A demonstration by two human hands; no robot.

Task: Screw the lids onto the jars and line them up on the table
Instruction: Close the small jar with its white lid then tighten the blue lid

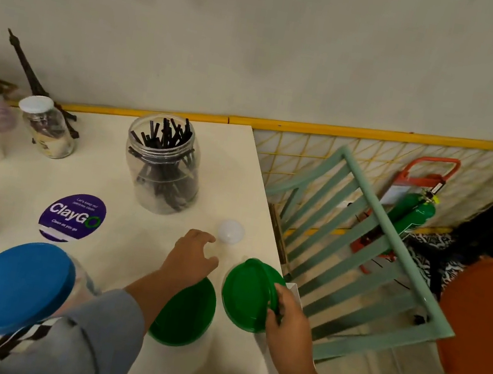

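Tilted green lid held by right grip, left grip near white cap, open jar behind

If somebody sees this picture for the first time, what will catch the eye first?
Probably the big blue lid at the near left, then the green lid that the right hand grips near the table's right edge. The open jar of black sticks stands mid-table.
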